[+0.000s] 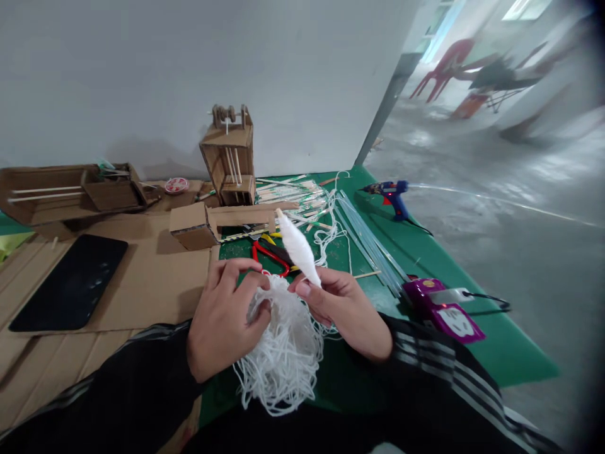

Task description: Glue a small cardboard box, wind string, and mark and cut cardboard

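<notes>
My right hand (347, 309) pinches the lower end of a spindle-shaped bundle of white thread (297, 249), wound on a stick whose tip shows at the top. The bundle tilts up and to the left. My left hand (231, 315) is curled at the upper left of a loose heap of white string (283, 359), its fingertips on the strands. The heap hangs in front of me, below and between both hands. Behind it, red-handled pliers (270, 257) lie on the green table (501, 347).
Cardboard structures (229, 157) stand along the wall. A black tablet (70, 280) rests on cardboard at the left. Wooden sticks (293, 195) and clear glue sticks (366, 236) lie behind my hands. A blue glue gun (394, 197) and a purple power strip (442, 309) are at the right.
</notes>
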Available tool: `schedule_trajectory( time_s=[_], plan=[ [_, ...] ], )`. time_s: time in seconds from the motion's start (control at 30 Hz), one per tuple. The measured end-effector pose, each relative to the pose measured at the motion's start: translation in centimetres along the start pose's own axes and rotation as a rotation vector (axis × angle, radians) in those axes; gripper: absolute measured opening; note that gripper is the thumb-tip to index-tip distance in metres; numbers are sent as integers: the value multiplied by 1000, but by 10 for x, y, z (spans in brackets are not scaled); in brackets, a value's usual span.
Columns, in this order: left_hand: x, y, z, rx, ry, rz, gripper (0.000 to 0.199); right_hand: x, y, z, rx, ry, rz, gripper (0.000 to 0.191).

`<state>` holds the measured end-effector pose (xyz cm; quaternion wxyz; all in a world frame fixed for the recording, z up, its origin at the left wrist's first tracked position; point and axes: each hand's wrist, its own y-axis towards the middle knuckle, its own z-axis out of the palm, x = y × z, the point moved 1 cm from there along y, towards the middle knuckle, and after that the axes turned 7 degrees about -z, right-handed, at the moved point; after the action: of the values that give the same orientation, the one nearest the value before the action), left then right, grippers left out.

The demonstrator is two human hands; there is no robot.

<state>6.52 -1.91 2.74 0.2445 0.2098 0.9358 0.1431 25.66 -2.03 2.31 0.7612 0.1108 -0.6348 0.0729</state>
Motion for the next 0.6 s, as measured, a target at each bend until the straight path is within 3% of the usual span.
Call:
schedule_trajectory(
  time_s=[0.07,0.17,0.4,0.6],
  plan=[
    [0,-1,0,-34,-36,68,15,-1,0,-1,0,-1,0,30],
    [1,-2,3,18,-111,148,23,-2,0,-2,-5,-11,3,29],
    [4,-1,5,20,-27,158,10,2,0,-1,-37,-82,-27,31],
    [8,-1,8,34,67,207,8,-1,-2,-1,12,-110,47,34]
  ],
)
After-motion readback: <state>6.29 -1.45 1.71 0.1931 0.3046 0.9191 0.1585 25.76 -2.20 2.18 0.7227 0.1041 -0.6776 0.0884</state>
